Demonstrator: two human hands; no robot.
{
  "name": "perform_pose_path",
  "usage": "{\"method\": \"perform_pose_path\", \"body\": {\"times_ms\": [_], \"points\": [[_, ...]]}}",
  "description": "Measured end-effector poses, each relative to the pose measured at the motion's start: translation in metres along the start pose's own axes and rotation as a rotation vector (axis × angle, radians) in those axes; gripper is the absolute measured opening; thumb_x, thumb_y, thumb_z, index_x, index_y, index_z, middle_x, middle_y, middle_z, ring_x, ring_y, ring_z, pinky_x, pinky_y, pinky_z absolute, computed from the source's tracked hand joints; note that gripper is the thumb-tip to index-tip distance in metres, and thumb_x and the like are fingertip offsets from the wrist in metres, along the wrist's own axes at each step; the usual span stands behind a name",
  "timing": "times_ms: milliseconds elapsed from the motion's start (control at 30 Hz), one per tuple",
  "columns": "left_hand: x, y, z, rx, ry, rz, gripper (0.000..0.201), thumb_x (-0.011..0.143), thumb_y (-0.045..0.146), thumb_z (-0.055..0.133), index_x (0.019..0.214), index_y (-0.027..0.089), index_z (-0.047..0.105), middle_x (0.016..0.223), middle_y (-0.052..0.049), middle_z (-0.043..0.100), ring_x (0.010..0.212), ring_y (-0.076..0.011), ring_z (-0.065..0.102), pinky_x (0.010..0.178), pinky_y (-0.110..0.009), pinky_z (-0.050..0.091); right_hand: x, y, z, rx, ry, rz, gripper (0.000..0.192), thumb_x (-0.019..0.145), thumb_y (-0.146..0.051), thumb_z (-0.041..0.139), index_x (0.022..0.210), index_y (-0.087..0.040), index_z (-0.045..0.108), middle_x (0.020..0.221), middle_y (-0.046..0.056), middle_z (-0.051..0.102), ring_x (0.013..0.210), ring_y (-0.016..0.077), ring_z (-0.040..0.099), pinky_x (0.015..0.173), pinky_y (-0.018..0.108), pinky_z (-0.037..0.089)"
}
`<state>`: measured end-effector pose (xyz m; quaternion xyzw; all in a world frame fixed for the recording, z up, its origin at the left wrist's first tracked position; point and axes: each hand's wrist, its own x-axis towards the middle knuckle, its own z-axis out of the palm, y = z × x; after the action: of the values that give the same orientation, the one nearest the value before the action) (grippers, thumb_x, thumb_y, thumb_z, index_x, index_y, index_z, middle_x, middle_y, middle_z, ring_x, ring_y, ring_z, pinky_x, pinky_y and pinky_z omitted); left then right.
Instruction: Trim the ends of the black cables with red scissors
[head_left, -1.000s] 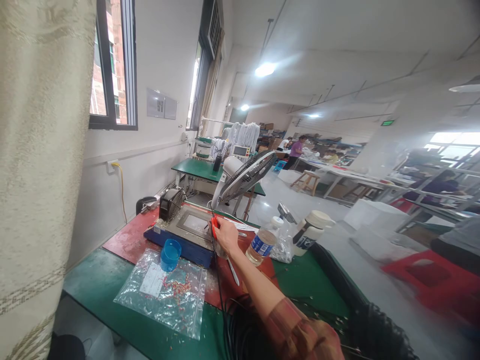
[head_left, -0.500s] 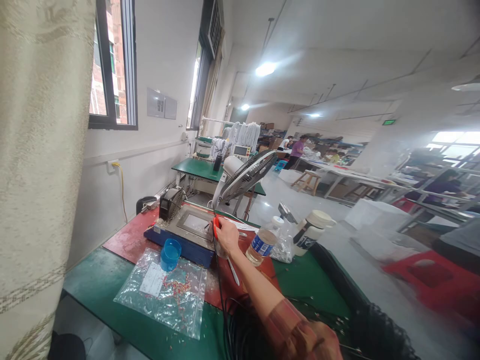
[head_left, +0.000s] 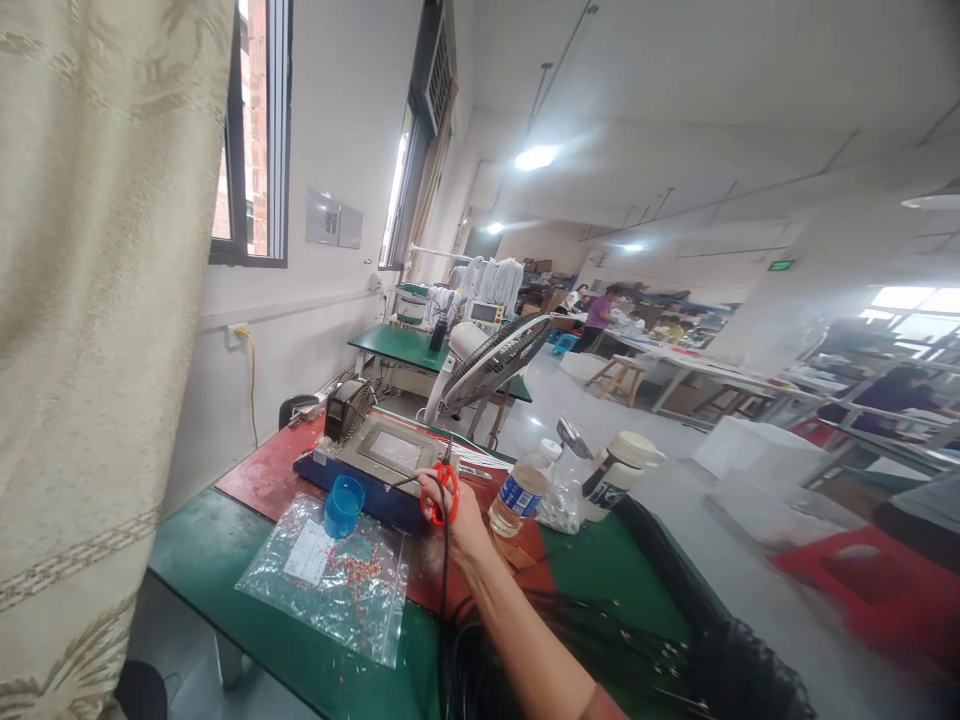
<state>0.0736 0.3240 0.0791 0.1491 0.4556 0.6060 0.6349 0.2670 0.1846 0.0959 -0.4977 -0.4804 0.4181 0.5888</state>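
My right hand [head_left: 454, 510] reaches forward over the red mat [head_left: 262, 470] and holds red-handled scissors [head_left: 442, 492], fingers through the loops. A thin black cable [head_left: 445, 575] hangs from the same hand down to a coil of black cables [head_left: 517, 655] at the table's near edge. The hand hovers just in front of a blue-based machine with a grey top plate [head_left: 386, 455]. A blue cup [head_left: 343, 505] stands to the left of the hand. My left hand is out of view.
A clear bag of small red pieces [head_left: 330, 580] lies on the green table [head_left: 202, 560]. A water bottle [head_left: 521, 492], a white jar [head_left: 619, 470], a desk fan [head_left: 491, 362] and a small black fan [head_left: 346, 408] stand nearby. A curtain [head_left: 90, 350] hangs at left. Other people work at far benches.
My right hand has drawn back from the machine's top plate toward me, and the scissors' red loops now show above the fingers. The view has shifted slightly.
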Motion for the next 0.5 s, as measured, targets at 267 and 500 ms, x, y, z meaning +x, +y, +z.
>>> {"method": "perform_pose_path", "body": {"times_ms": [267, 500], "points": [[-0.038, -0.001, -0.067, 0.018, 0.200, -0.040, 0.031, 0.073, 0.044, 0.057, 0.100, 0.028, 0.060, 0.072, 0.000, 0.066, 0.074, -0.0218, 0.063, 0.049, -0.030, 0.051, -0.009, 0.037, 0.043, -0.486, 0.072, -0.307, 0.028, 0.077, -0.039, 0.054, 0.086, -0.017, 0.069, 0.076, 0.004, 0.068, 0.071, 0.0180, 0.060, 0.063, 0.025, 0.043], [-0.080, -0.029, -0.153, 0.009, 0.278, -0.127, 0.022, 0.078, 0.033, 0.055, 0.099, 0.026, 0.057, 0.102, -0.004, 0.062, 0.091, -0.0182, 0.058, 0.070, -0.033, 0.052, -0.009, 0.055, 0.066, -0.889, 0.116, -0.328, 0.030, 0.082, -0.035, 0.045, 0.072, -0.018, 0.068, 0.066, 0.003, 0.066, 0.061, 0.0139, 0.059, 0.055, 0.020, 0.036]]}}
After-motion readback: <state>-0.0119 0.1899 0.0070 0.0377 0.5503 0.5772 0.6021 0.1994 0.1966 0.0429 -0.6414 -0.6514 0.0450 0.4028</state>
